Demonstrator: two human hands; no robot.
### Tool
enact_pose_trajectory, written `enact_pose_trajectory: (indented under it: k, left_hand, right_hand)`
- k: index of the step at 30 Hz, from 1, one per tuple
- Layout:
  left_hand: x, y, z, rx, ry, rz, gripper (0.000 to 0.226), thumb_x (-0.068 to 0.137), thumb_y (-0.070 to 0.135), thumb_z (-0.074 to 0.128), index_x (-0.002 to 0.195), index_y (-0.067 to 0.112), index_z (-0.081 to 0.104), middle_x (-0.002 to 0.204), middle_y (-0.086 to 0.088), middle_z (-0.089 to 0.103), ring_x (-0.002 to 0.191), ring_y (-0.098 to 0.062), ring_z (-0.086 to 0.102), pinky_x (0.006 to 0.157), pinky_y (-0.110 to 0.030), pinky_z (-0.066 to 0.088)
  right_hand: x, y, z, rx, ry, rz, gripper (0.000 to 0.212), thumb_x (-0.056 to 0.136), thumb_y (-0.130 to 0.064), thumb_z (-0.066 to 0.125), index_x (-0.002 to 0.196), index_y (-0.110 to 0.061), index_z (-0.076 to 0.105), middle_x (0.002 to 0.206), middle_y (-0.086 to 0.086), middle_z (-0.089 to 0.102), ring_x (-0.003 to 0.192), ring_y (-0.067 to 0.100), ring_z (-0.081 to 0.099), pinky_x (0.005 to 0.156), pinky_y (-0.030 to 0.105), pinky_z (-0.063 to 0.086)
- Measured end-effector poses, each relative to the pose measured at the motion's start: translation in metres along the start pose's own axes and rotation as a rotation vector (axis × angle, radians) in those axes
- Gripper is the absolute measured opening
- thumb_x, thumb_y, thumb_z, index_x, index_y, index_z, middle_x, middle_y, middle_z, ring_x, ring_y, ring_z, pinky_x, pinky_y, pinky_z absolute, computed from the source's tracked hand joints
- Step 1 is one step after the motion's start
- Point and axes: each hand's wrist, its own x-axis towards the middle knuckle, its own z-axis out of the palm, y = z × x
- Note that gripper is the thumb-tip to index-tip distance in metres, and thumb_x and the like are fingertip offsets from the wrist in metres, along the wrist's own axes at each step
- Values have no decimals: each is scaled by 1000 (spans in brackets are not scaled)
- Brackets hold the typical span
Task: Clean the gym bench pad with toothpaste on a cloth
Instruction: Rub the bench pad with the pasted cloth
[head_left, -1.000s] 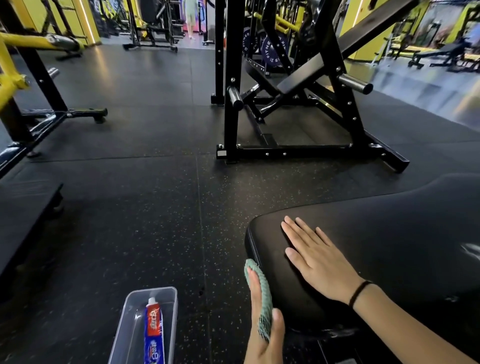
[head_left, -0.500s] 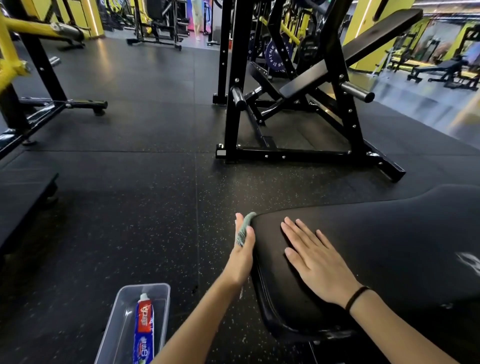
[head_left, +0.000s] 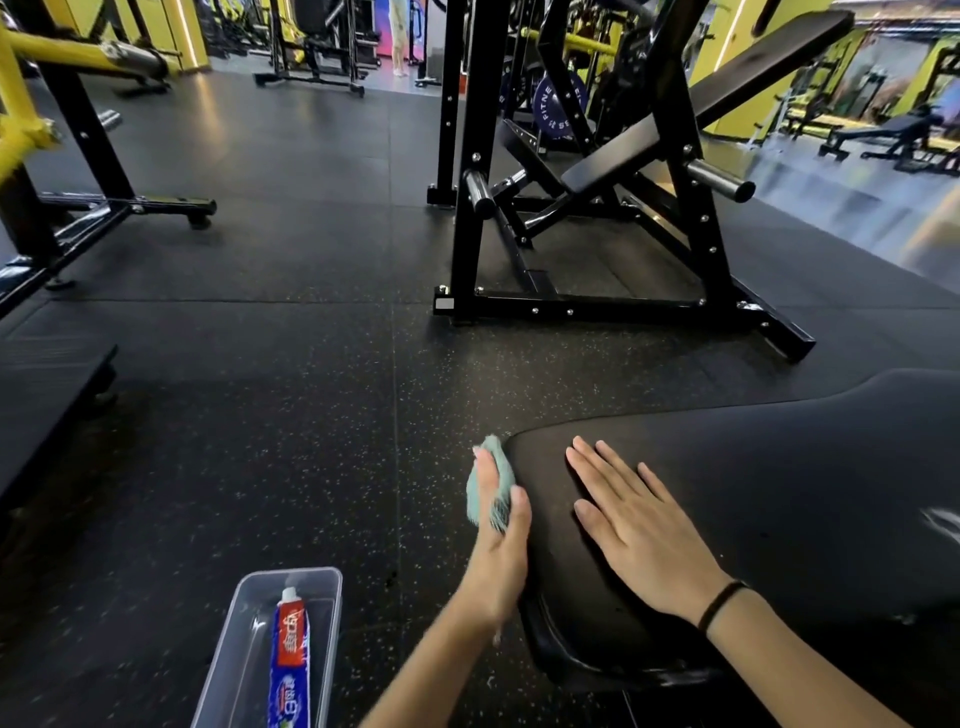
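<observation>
Landmark for all positions: the black bench pad (head_left: 769, 499), lower right of the head view, its rounded end pointing toward the left.

Left hand (head_left: 501, 540): grasping a teal cloth (head_left: 485, 486), fingers wrapped over it, thumb on the near side. Cloth is pressed against the side edge of the pad at its rounded end, just below the top surface. Part of the cloth sticks out above the fingertips at the pad's far corner. Forearm enters from the bottom of the frame, beside the pad's end.

Right hand (head_left: 631, 525): released, holding nothing. Palm flat on the top of the pad, fingers extended and slightly spread, pointing toward the rounded end. It lies just inboard of the edge where the cloth sits; the two hands are near each other but apart. A black band (head_left: 719, 603) circles the right wrist.

Toothpaste tube (head_left: 289, 665): red, blue and white, cap end pointing away from the camera. Lies inside a clear plastic tray (head_left: 244, 623) on the floor, off the pad's end and nearer the camera, well apart from both hands. The tray's near part is cut off by the frame edge.

Floor (head_left: 291, 415): dark speckled rubber tiles. Beyond the pad's end stands a black steel machine frame (head_left: 582, 306), well apart from the pad. Yellow-and-black equipment (head_left: 31, 130) stands far off on the opposite side of the floor from the pad.

Pad surface: matte black; cannot tell whether any toothpaste is on it.
</observation>
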Motion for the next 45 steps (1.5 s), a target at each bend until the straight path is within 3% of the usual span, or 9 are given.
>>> enact_pose_trajectory:
  k: [8, 15, 19, 27, 33, 36, 39, 42, 45]
  left_hand:
    - [-91, -11, 30, 15, 14, 206, 85, 90, 67, 31, 149, 28, -16, 156, 18, -20, 143, -2, -17, 116, -19, -4]
    - [-34, 2, 9, 23, -22, 23, 71, 95, 51, 23, 146, 26, -20, 151, 17, -31, 137, 9, -23, 117, -20, -7]
    - [13, 15, -5, 62, -34, -85, 66, 100, 44, 21, 148, 23, -19, 154, 12, -29, 138, 3, -23, 117, -23, -9]
    - [-109, 7, 22, -37, -114, 54, 74, 95, 49, 28, 144, 30, -23, 148, 27, -31, 135, 14, -21, 112, -8, -6]
    - [-29, 8, 9, 55, -30, -12, 69, 100, 46, 24, 147, 21, -20, 153, 11, -30, 139, 2, -24, 117, -23, -10]
    - [39, 13, -13, 119, -36, -111, 62, 100, 46, 20, 152, 19, -2, 158, 4, -18, 143, -5, -15, 114, -21, -8]
    - [61, 18, -22, 101, -70, -202, 64, 93, 63, 17, 144, 29, 35, 161, -3, 6, 147, -15, 4, 121, -38, 5]
    - [28, 12, -12, 80, -85, -89, 62, 98, 54, 21, 152, 26, 10, 159, 5, -13, 145, -8, -8, 120, -32, 0]
    - [-33, -3, 3, -5, -106, -50, 91, 87, 71, 31, 150, 22, -11, 158, 10, -15, 144, -2, -10, 120, -30, 1]
  right_hand:
    - [-1, 1, 2, 23, 9, -7, 92, 59, -70, -41, 142, -36, -19, 151, -23, -20, 138, -4, -22, 114, 25, -11]
    - [1, 1, 2, -16, 2, -7, 92, 60, -69, -40, 143, -35, -18, 149, -24, -22, 138, -4, -22, 114, 25, -9]
    - [2, 0, 0, -12, -1, 0, 81, 74, -65, -19, 148, -33, -10, 150, -23, -19, 137, -5, -20, 115, 28, -8]
    - [0, -2, 0, -4, -13, 5, 82, 74, -59, -18, 150, -30, -9, 149, -21, -20, 136, -5, -20, 116, 31, -6]
    - [-2, 0, 5, 1, 14, 4, 80, 75, -60, -17, 149, -31, -8, 149, -21, -19, 138, -3, -19, 115, 29, -7]
    - [0, -1, 3, 26, 21, 6, 80, 75, -60, -16, 150, -32, -6, 151, -22, -16, 138, -4, -19, 116, 29, -6]
    - [0, 0, 1, 21, 19, 4, 80, 76, -60, -15, 150, -32, -6, 152, -22, -15, 137, -5, -18, 116, 29, -6]
    - [-1, 0, 2, 25, 26, 11, 80, 76, -60, -14, 150, -32, -4, 155, -20, -11, 137, -5, -17, 117, 31, -4]
    - [0, 1, 2, 8, 19, 10, 80, 76, -60, -16, 150, -31, -6, 154, -20, -13, 138, -4, -18, 117, 31, -4]
